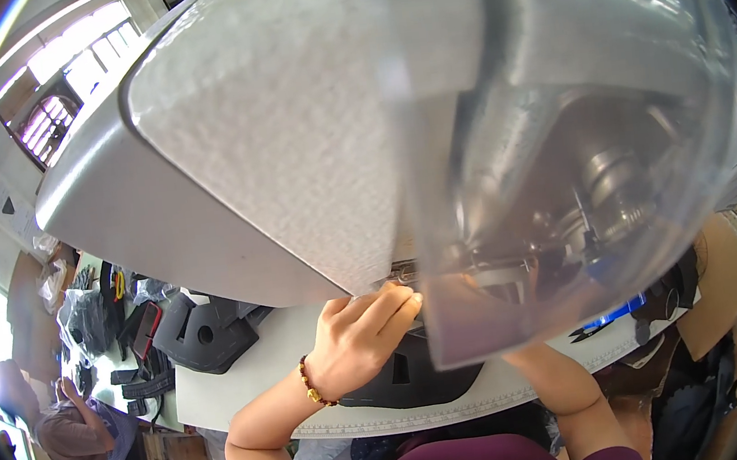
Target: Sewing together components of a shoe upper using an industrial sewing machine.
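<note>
Left hand [359,345] pinched black material [403,376] at the sewing machine [284,130], centre frame; right hand sat behind a clear guard [561,163], grip indiscernible. Fingers should probably stay clear of the needle.

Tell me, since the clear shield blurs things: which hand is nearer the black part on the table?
Left. The left hand sits right over the black part; the right hand is hidden behind the clear shield, position unclear.

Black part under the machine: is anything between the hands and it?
Nothing visible for the left hand: it rests on the black part. The right hand shows only blurred through the clear guard, so its contact cannot be told.
</note>
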A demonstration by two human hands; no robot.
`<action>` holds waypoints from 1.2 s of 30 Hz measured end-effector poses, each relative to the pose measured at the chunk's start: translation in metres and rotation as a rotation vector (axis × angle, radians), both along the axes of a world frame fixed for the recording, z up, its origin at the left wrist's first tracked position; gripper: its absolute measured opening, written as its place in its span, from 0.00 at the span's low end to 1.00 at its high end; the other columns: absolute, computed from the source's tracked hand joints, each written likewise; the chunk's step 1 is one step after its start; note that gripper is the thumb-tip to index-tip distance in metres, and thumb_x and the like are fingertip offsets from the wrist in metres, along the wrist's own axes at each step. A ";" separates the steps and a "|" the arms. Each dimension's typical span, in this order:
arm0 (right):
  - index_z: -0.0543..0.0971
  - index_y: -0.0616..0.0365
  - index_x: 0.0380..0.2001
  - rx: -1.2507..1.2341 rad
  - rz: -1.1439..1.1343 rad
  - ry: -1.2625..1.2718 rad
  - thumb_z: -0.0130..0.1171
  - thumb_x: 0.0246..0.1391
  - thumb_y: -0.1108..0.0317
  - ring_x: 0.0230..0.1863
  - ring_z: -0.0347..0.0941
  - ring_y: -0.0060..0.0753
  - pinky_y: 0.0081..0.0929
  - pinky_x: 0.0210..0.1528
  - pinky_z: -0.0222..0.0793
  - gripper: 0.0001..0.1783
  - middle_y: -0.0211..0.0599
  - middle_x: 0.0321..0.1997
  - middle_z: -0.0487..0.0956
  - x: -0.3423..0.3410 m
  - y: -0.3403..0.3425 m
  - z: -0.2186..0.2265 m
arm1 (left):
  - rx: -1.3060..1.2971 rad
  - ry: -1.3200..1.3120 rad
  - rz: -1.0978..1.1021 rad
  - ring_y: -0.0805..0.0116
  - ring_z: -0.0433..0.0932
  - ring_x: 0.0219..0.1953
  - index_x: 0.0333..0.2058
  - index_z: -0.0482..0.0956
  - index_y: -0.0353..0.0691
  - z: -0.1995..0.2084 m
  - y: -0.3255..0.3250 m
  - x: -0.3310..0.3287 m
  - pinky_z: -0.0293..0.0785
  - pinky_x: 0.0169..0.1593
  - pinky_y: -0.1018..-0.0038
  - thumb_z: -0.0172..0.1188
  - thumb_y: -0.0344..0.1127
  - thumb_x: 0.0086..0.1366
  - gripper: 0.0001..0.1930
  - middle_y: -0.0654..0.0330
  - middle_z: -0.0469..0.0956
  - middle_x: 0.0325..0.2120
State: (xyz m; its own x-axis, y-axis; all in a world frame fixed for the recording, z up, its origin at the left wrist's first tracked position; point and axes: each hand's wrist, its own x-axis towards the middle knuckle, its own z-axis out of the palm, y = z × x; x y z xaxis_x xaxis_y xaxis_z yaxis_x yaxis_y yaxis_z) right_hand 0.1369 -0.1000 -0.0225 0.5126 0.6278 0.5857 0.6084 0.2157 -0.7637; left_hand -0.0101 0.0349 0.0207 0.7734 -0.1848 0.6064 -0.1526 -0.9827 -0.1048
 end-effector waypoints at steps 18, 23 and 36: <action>0.73 0.63 0.33 -0.047 0.085 0.344 0.58 0.41 0.71 0.25 0.72 0.32 0.26 0.27 0.67 0.13 0.36 0.25 0.75 0.002 -0.014 0.035 | -0.001 -0.154 -0.013 0.60 0.74 0.35 0.26 0.74 0.32 -0.012 -0.018 0.010 0.71 0.35 0.68 0.58 0.23 0.35 0.13 0.53 0.72 0.30; 0.71 0.64 0.35 -0.056 0.166 0.443 0.58 0.42 0.72 0.28 0.72 0.30 0.25 0.30 0.69 0.14 0.36 0.28 0.75 0.005 -0.016 0.031 | -0.215 0.031 -0.057 0.63 0.70 0.26 0.29 0.74 0.36 0.016 -0.014 0.009 0.69 0.31 0.70 0.55 0.22 0.35 0.15 0.61 0.71 0.25; 0.67 0.66 0.43 -0.075 0.403 0.673 0.57 0.46 0.73 0.38 0.72 0.23 0.24 0.35 0.72 0.19 0.38 0.37 0.74 0.021 -0.010 0.010 | -0.016 0.022 -0.025 0.65 0.71 0.28 0.26 0.72 0.33 0.011 -0.022 0.001 0.71 0.35 0.72 0.55 0.28 0.38 0.12 0.56 0.71 0.27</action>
State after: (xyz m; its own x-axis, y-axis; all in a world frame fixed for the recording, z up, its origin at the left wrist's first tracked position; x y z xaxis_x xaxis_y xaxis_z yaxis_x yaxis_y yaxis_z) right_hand 0.1581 -0.1098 -0.0120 0.4664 0.8662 0.1791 -0.1039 0.2547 -0.9614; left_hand -0.0088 0.0133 0.0319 0.7816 -0.1945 0.5926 -0.1789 -0.9801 -0.0858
